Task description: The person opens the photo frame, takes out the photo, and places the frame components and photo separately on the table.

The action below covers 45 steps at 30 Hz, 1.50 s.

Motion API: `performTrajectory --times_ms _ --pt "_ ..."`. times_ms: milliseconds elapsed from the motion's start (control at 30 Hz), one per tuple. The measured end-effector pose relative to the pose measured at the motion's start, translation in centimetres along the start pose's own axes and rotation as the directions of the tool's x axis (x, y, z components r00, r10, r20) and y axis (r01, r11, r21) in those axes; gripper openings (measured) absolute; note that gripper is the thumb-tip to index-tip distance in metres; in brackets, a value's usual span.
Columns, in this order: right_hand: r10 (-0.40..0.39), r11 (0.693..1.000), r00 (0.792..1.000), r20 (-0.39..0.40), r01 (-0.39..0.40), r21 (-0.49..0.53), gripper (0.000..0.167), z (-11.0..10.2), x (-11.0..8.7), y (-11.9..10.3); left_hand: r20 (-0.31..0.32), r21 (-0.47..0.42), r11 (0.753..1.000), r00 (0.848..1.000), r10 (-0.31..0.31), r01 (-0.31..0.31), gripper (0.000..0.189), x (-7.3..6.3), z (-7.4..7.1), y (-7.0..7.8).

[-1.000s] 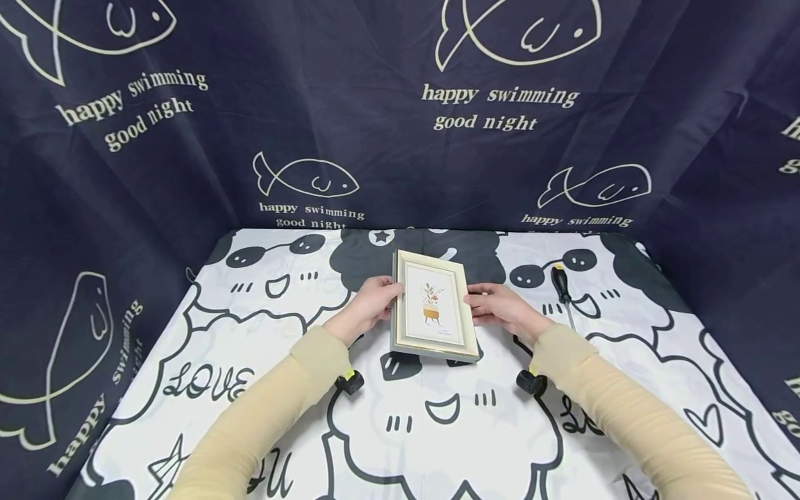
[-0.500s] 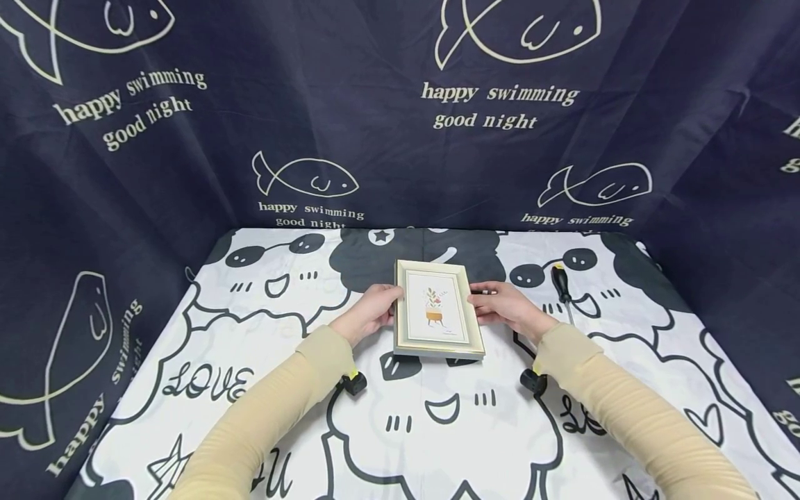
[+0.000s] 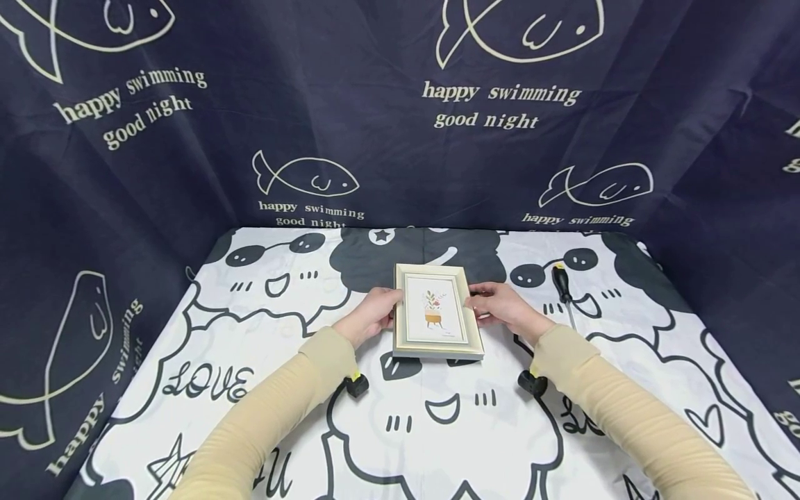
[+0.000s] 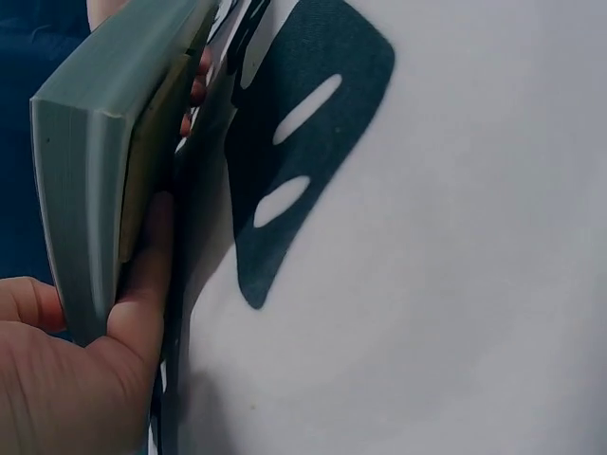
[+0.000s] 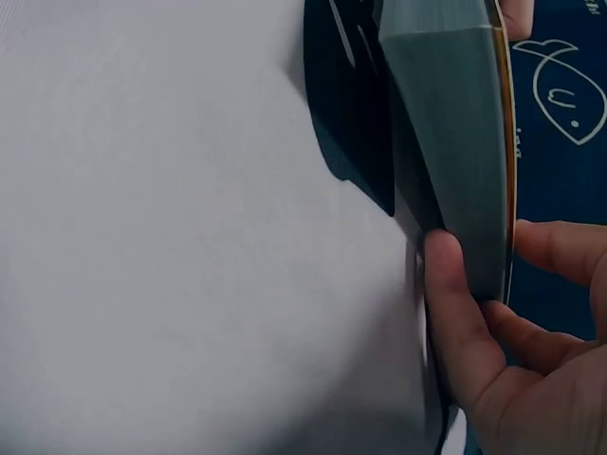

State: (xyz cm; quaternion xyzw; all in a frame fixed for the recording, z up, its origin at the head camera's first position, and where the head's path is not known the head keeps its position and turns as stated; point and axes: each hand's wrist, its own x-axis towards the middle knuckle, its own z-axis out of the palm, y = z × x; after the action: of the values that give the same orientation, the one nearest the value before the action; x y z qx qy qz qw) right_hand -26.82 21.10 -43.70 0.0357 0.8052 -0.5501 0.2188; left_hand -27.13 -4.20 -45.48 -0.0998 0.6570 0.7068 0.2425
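A cream picture frame (image 3: 475, 335) with a small print of a potted plant lies face up between my two hands in the head view. My left hand (image 3: 373, 314) grips its left edge, thumb on the front and fingers underneath. On the opposite edge, my right hand (image 3: 505, 307) pinches the frame in the same way. The left wrist view shows the frame's grey side (image 4: 81, 204) with a finger beneath it, just over the cloth. From the right wrist, the grey side (image 5: 455, 123) also appears, thumb and fingers on either face.
A screwdriver (image 3: 562, 285) with a black handle lies on the table to the right of my right hand. The table bears a white cloth (image 3: 462, 444) with black cartoon drawings. Dark blue curtains (image 3: 400, 125) with fish prints enclose the back and sides.
The picture frame has come down slightly toward me and turned a little straighter, both hands keeping hold of it. During the last half second it has barely moved. The screwdriver stays put.
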Motion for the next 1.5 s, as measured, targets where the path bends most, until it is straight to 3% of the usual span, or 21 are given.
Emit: performTrajectory --times_ms 133,700,867,1100,1300,1500 --pt "-0.019 0.997 0.999 -0.026 0.017 -0.078 0.057 0.4 -0.1 -0.3 -0.002 0.023 1.000 1.000 0.011 -0.011 0.032 -0.1 0.0 0.0" --pt "-0.026 0.983 0.995 -0.092 0.009 -0.181 0.052 0.9 -0.4 -0.7 -0.001 0.095 0.995 1.000 0.019 -0.019 0.038 -0.3 0.2 0.1" --pt "-0.044 0.981 0.994 -0.099 0.024 -0.192 0.052 0.9 -0.1 -0.4 -0.002 0.190 0.982 1.000 -0.002 0.002 0.037 -0.5 0.2 0.7" --pt "-0.047 0.980 0.993 -0.107 0.025 -0.196 0.051 1.0 0.0 -0.1 -0.010 0.377 0.926 1.000 0.024 -0.019 0.033 -1.0 -0.2 1.4" --pt "-0.048 0.980 0.993 -0.107 0.026 -0.196 0.050 1.0 0.0 -0.2 -0.072 0.560 0.827 0.992 0.109 -0.050 0.023 -1.2 -0.4 1.8" --pt "-0.042 0.984 0.994 -0.100 0.024 -0.179 0.052 0.9 0.1 -0.1 -0.035 0.663 0.740 0.983 0.179 -0.111 0.022 -1.3 -0.8 1.7"
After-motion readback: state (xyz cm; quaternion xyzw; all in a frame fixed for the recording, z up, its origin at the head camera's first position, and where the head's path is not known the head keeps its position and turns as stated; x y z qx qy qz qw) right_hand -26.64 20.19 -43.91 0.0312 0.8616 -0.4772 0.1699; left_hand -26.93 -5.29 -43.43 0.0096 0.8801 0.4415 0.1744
